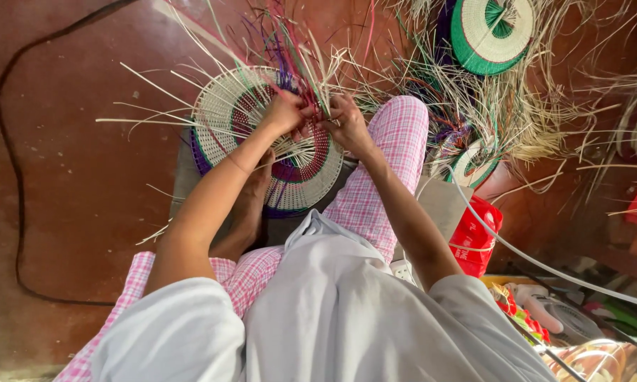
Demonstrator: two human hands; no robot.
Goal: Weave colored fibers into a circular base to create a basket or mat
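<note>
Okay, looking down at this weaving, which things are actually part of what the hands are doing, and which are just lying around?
In use:
left hand
right hand
round woven disc
loose straw strands

Lying about:
green-rimmed woven disc
small woven piece
red bag
black cable
white tube

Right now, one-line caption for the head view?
Both hands, left hand and right hand, weave strands at the rim of a round woven mat on the floor.

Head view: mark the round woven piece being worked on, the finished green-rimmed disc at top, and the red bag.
round woven piece point(223, 106), head view, on its pale outer band at left.
green-rimmed disc point(482, 28), head view, on its pale woven face.
red bag point(474, 237), head view, on its front side.
</note>
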